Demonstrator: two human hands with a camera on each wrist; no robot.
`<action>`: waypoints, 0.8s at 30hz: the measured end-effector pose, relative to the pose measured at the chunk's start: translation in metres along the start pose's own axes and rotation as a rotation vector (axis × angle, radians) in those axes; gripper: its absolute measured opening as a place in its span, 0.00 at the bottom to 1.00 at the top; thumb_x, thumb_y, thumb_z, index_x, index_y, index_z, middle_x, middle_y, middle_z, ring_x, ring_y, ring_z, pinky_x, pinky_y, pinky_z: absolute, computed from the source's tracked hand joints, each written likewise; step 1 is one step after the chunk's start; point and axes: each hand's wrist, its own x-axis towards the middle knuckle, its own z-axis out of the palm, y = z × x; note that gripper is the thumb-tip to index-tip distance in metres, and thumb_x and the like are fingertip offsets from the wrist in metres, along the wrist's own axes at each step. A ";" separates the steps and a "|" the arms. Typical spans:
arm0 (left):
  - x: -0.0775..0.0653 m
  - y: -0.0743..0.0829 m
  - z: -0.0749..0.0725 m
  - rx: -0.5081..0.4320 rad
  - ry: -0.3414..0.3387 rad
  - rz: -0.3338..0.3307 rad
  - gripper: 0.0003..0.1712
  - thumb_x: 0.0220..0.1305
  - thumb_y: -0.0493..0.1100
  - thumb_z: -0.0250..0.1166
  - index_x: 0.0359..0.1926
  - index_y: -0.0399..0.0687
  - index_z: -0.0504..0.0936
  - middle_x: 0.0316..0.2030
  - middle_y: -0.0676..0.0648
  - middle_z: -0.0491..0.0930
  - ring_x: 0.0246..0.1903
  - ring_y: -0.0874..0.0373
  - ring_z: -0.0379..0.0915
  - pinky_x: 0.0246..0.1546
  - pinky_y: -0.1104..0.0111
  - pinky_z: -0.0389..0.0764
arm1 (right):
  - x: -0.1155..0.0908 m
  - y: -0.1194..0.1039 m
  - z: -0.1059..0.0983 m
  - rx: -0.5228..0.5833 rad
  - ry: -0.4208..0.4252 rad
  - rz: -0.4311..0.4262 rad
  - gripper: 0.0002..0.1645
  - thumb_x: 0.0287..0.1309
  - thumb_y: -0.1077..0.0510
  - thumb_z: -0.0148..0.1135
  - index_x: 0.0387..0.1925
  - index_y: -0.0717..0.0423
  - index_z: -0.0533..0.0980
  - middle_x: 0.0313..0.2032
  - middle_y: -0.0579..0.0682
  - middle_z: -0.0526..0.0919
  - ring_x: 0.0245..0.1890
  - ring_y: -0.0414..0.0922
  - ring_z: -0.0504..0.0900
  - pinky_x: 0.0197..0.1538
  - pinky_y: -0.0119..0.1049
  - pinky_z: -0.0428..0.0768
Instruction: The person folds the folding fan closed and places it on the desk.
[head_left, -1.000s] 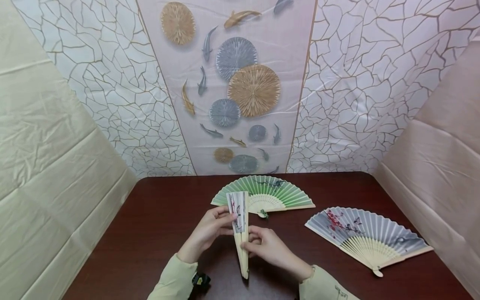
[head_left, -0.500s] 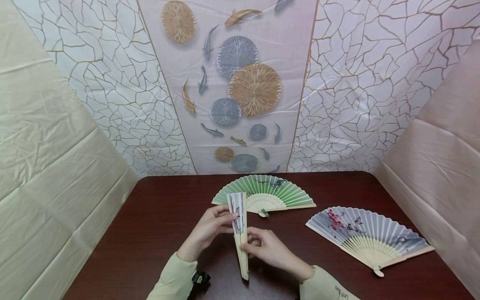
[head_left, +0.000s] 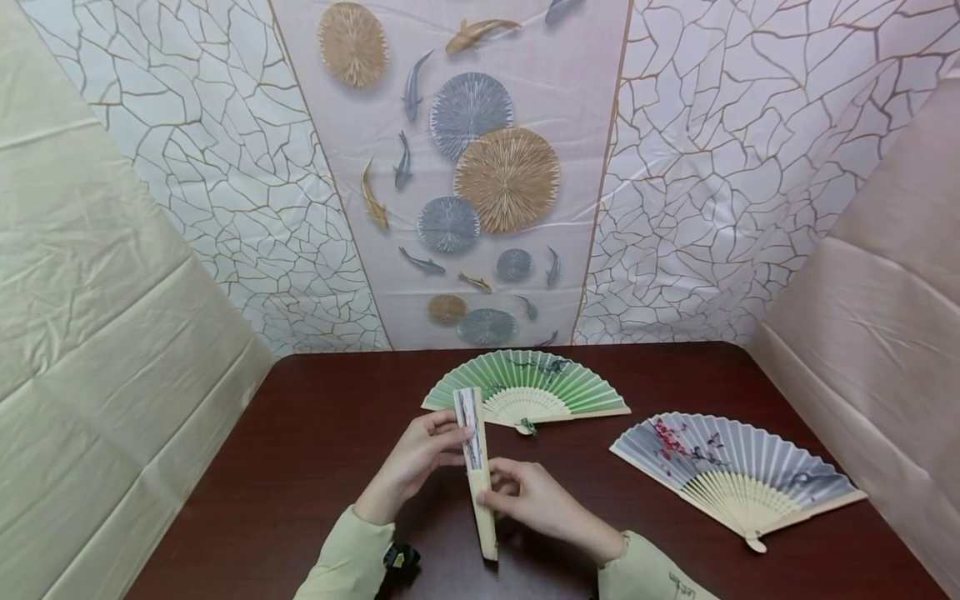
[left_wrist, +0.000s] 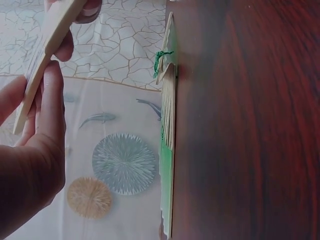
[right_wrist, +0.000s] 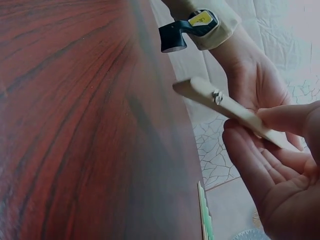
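Observation:
A nearly folded hand fan (head_left: 477, 487) with pale ribs and a grey-white printed leaf is held upright, tilted a little left, above the table. Near its upper part, my left hand (head_left: 415, 454) pinches the leaf between thumb and fingers. Lower down, the right hand (head_left: 534, 500) grips the ribs with thumb and curled fingers. The right wrist view shows the metal pivot on the fan's base (right_wrist: 217, 96). Behind the hands lies a spread green fan (head_left: 558, 387) with a green tassel; it appears edge-on in the left wrist view.
A spread grey fan (head_left: 738, 467) with red blossoms lies on the right of the dark red table (head_left: 322, 458). Patterned cloth (head_left: 682, 183) hangs behind the table's far edge. A black wrist camera (head_left: 402, 557) sits at the left sleeve.
The held fan has narrowed: its right edge has moved left toward the left hand, and less of the leaf shows. The right hand has shifted slightly left and down; the other fans stay put.

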 end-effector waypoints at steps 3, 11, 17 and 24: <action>0.001 0.002 -0.003 -0.013 0.039 0.008 0.19 0.69 0.34 0.63 0.57 0.26 0.74 0.41 0.44 0.86 0.39 0.56 0.83 0.43 0.59 0.86 | -0.001 0.000 0.001 0.002 -0.007 0.026 0.13 0.64 0.62 0.67 0.48 0.63 0.79 0.34 0.53 0.87 0.28 0.40 0.85 0.34 0.41 0.87; 0.000 0.015 -0.014 -0.034 0.130 0.039 0.16 0.70 0.34 0.63 0.55 0.29 0.75 0.40 0.45 0.86 0.39 0.56 0.84 0.42 0.59 0.87 | -0.001 0.009 0.008 -0.039 -0.040 0.052 0.09 0.63 0.60 0.69 0.43 0.58 0.80 0.30 0.49 0.86 0.25 0.44 0.85 0.26 0.39 0.85; -0.002 0.027 -0.023 -0.041 0.151 0.065 0.12 0.71 0.33 0.61 0.52 0.32 0.76 0.39 0.46 0.86 0.39 0.55 0.84 0.42 0.59 0.87 | 0.000 0.011 0.012 -0.023 -0.042 0.066 0.08 0.63 0.59 0.69 0.42 0.57 0.81 0.28 0.50 0.86 0.25 0.45 0.85 0.21 0.40 0.83; -0.006 0.038 -0.036 -0.024 0.187 0.074 0.15 0.71 0.34 0.62 0.55 0.31 0.76 0.39 0.46 0.87 0.39 0.55 0.85 0.42 0.59 0.87 | 0.010 0.011 0.016 -0.035 -0.030 0.057 0.08 0.63 0.58 0.69 0.42 0.56 0.82 0.29 0.49 0.87 0.25 0.43 0.85 0.20 0.42 0.83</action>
